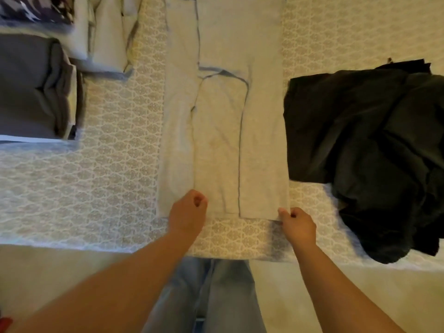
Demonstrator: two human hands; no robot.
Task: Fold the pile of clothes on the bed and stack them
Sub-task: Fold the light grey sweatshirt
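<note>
**Inspector:** At the near edge of the bed (72, 188), both hands are at the hem of the pale garment (223, 116). The right hand (299, 227) pinches the near right corner between thumb and curled fingers. The left hand (188, 212) is curled at the near left part of the hem; whether cloth is held inside it cannot be told.

**Clerk:** And the garment itself?

**Inspector:** Laid flat, running directly away from the fingers, its sides and sleeve already turned in to the middle. In my judgement the lengthwise fold is in hand: sides done, halving not yet done.

**Clerk:** What does the next move call for?

**Inspector:** Likely an even lift of both corners, carried away from the person towards the far end, edges kept square.

**Clerk:** What remains?

**Inspector:** Beyond the right fingers and outward, a dark heap of clothes (370, 150), unfolded. Farther out past the left fingers, a folded grey stack (31, 87), with folded pale pieces (105, 32) beyond it.
</note>
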